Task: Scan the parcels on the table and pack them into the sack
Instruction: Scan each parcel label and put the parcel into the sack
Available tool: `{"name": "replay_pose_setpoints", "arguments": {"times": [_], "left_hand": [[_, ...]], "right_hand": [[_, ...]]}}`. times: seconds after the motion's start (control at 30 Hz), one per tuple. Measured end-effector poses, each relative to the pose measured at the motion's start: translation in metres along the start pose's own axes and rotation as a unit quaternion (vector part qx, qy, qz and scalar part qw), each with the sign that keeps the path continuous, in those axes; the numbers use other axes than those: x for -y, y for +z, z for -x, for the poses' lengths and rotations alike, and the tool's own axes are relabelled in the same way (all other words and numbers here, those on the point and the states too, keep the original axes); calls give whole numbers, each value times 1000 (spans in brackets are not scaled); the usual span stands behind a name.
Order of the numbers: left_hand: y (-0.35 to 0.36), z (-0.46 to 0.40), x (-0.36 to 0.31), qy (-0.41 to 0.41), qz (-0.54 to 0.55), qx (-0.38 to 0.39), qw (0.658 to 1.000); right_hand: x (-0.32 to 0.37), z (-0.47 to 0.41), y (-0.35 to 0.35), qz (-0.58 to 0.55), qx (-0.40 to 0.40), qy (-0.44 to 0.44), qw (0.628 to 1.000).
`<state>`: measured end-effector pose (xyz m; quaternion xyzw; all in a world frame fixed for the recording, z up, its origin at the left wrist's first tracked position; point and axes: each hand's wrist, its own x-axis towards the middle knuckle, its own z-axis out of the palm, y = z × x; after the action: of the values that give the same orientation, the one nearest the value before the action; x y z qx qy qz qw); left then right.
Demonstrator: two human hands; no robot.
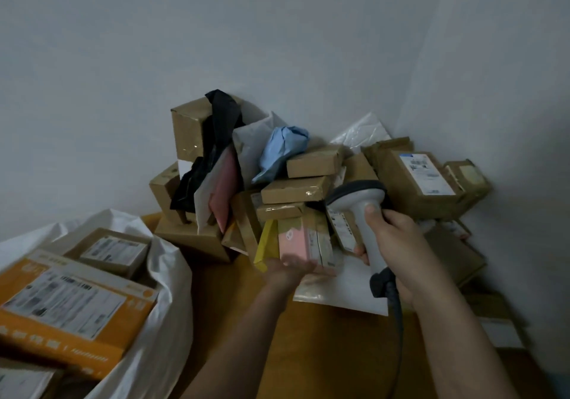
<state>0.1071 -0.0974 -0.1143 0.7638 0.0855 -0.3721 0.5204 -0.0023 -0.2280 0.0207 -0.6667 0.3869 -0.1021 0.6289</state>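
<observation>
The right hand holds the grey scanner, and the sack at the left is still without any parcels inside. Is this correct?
Not quite. The head view shows the right hand gripping the grey scanner, but the sack at the left already holds parcels, including an orange box.

The parcel heap is the landmark. It fills the wall corner and leans out over the desk, boxes and soft bags jumbled with no gaps to reach through. In front of the heap a strip of bare desk lies open. Left of the heap the sack bulges, blocking that side. Right of the heap more boxes crowd the wall.
</observation>
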Motion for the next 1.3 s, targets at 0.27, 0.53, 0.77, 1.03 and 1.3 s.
{"name": "replay_pose_setpoints", "arguments": {"times": [0.27, 0.53, 0.77, 1.03, 1.3], "left_hand": [[21, -17, 10, 6, 77, -63, 995], [-14, 25, 2, -25, 73, -8, 997], [-66, 78, 17, -26, 143, 65, 987], [-81, 119, 6, -15, 308, 195, 931], [-86, 144, 8, 13, 287, 242, 927]], "right_hand": [[-12, -12, -27, -46, -31, 34, 998], [-3, 21, -34, -76, -43, 15, 996], [-4, 60, -26, -132, -47, -20, 990], [-25, 83, -4, -182, -81, -20, 980], [-37, 99, 24, -219, -45, -52, 973]]}}
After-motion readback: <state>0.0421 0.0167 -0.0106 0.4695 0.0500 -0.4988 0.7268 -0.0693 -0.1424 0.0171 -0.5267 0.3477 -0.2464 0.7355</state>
